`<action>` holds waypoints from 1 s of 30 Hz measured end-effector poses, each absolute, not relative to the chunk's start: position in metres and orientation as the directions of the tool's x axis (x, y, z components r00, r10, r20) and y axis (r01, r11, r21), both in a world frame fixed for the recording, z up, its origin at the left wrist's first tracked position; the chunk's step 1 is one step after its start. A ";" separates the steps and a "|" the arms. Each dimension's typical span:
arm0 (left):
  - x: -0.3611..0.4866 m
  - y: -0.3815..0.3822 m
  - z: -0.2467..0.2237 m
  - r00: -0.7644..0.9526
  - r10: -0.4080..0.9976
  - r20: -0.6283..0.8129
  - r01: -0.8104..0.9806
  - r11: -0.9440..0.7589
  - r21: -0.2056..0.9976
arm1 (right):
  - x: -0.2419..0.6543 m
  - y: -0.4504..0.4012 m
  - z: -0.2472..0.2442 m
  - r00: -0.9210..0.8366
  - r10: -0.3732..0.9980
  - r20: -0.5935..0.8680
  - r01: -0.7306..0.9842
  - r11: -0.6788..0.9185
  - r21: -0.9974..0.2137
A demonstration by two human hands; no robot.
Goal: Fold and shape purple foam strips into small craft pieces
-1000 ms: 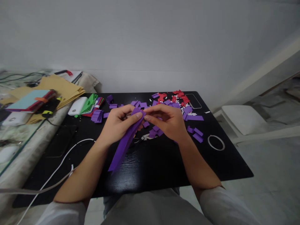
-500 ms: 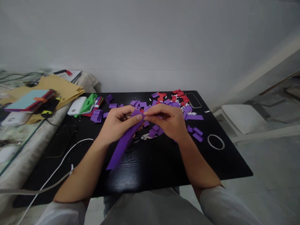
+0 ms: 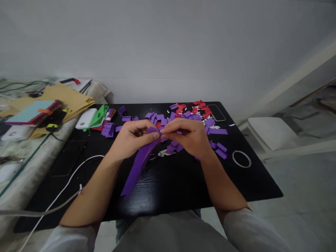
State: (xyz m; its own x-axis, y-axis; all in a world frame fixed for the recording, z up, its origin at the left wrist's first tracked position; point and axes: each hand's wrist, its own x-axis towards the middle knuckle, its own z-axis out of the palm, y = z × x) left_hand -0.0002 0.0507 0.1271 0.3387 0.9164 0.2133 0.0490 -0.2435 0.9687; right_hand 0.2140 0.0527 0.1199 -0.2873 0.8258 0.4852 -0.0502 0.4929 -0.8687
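A long purple paper strip [image 3: 136, 170] slants down toward the table's front from between my hands. My left hand [image 3: 133, 138] is closed on it, thumb on top near its upper end. The fingertips of my right hand [image 3: 185, 134] pinch the strip's upper right edge, touching the left fingertips. Behind and beside my hands lie many folded purple pieces [image 3: 221, 153] and red pieces [image 3: 201, 104], with white scraps among them. Scissors [image 3: 163, 153] lie just below my hands, partly hidden.
The black table [image 3: 178, 189] carries a white cable [image 3: 70, 178] at left, a clear ring [image 3: 242, 159] at right, and green paper [image 3: 98, 116] beside a white device [image 3: 86, 119]. A white chair [image 3: 271, 132] stands right of the table.
The strip's upper end has dipped and folded over slightly between my fingers, and its lower end has swung a little downward. Both hands keep their grip in nearly the same place.
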 end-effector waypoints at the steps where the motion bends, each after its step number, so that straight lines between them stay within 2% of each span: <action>1: 0.000 0.051 0.127 0.335 0.917 0.215 0.052 -0.246 0.968 | 0.214 0.053 0.120 -0.292 0.823 0.487 -0.061 0.492 -0.868; 12: 0.000 0.052 0.124 0.356 0.909 0.214 0.059 -0.251 0.966 | 0.214 0.053 0.121 -0.316 0.830 0.459 -0.079 0.459 -0.885; 22: 0.003 0.050 0.125 0.309 0.921 0.238 0.044 -0.263 0.964 | 0.213 0.052 0.121 -0.293 0.843 0.451 -0.073 0.451 -0.890; 30: 0.004 0.051 0.127 0.223 0.939 0.262 0.097 -0.289 0.952 | 0.214 0.050 0.124 -0.351 0.896 0.272 -0.119 0.246 -0.962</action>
